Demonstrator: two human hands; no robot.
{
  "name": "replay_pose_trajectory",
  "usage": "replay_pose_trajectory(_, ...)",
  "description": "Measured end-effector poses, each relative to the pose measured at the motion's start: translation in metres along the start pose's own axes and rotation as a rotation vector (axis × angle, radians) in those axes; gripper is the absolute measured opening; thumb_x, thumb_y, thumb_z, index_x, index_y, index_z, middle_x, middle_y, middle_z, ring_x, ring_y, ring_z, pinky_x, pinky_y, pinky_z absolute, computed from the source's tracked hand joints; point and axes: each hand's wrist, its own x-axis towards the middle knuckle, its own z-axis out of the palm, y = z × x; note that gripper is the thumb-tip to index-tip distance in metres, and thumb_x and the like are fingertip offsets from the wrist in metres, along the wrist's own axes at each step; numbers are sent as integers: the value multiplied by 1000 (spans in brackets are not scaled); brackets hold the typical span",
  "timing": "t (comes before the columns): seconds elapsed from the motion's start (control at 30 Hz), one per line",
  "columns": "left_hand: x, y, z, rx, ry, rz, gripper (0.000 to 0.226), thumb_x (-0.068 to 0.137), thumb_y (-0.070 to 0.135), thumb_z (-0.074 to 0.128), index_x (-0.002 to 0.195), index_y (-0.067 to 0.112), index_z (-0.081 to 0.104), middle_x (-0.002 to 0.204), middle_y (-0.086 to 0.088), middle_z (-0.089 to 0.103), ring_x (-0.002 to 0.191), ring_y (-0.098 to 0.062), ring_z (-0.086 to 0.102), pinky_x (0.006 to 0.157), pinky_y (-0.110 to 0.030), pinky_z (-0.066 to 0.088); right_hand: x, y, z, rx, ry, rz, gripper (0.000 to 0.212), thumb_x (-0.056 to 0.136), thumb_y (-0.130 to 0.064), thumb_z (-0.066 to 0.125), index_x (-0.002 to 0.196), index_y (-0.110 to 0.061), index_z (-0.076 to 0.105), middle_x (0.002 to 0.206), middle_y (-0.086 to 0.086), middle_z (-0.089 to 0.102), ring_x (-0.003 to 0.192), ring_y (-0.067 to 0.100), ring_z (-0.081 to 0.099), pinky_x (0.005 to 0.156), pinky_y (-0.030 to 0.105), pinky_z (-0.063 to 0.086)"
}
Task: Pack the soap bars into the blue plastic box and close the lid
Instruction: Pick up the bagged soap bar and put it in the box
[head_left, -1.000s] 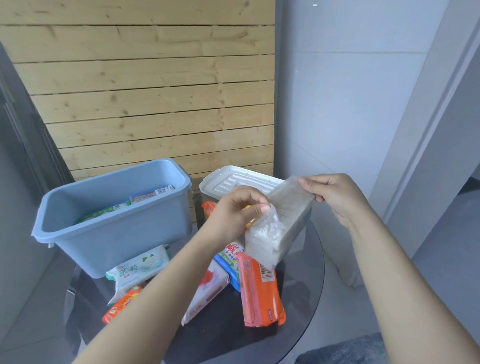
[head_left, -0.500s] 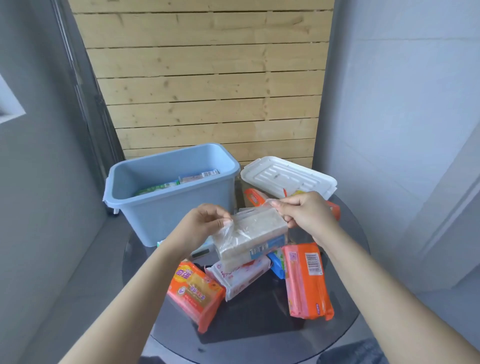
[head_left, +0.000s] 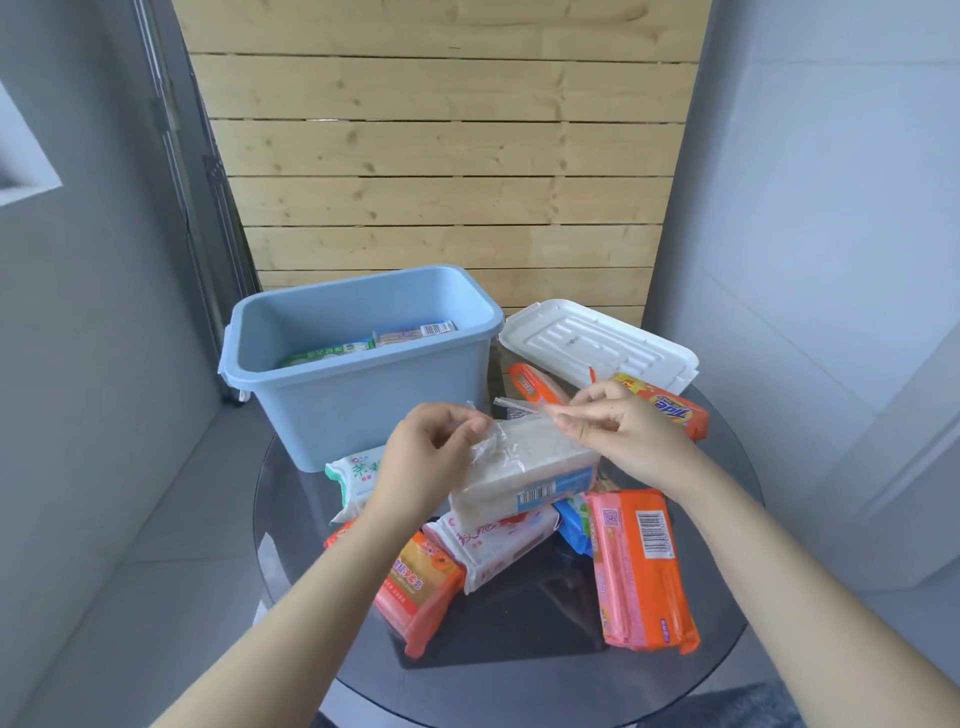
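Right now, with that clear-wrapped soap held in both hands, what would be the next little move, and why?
Probably carry the clear-wrapped soap bar up and left, over the rim of the blue box. The left hand and right hand pinch its wrapper above the table, the box stands open with soaps inside, and the white lid lies aside.

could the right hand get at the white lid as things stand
Probably not right away: the right hand is busy pinching the clear wrapper of the white soap bar. The white lid lies uncovered just beyond it, so the way is otherwise free.
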Motion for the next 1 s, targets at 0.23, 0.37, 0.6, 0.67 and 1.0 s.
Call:
replay_pose_trajectory(0.23,-17,-8,-3,168,-181,182,57,84,59,32,117,28,67,120,19,56,117,2,50,91,0,32,3,5,-8,-79,-343,-49,67,69,-57,63,131,-56,35,153,-28,18,139,-2,18,109,28,25)
replay_pose_trajectory(0.37,-16,-15,-10,476,-316,263,62,80,56,60,137,37,45,140,7,46,127,-10,45,98,-17,34,7,10,-8,-108,-320,-70,63,77,-38,71,123,-65,35,149,-28,25,133,-4,25,100,22,29)
replay_pose_trajectory(0.6,-3,-6,-14,455,-302,234,53,80,44,68,130,35,54,122,7,58,110,-12,55,81,-14,35,9,4,-5,1,-231,-88,51,77,-26,73,108,-61,52,132,-28,43,122,-4,41,85,8,44)
replay_pose_trajectory(0.67,1,2,-20,354,-295,204,48,78,38,72,125,32,61,115,12,60,108,-8,56,80,-6,38,10,-6,-7,37,-198,-87,46,76,-27,73,114,-49,58,138,-16,48,125,2,44,95,20,47)
replay_pose_trajectory(1.0,50,92,-95,249,-146,248,42,71,34,79,112,37,67,95,7,74,74,-3,61,77,-23,54,58,-101,-43,201,-94,-267,39,63,-45,68,102,-45,64,109,-17,68,100,-7,62,91,13,47)
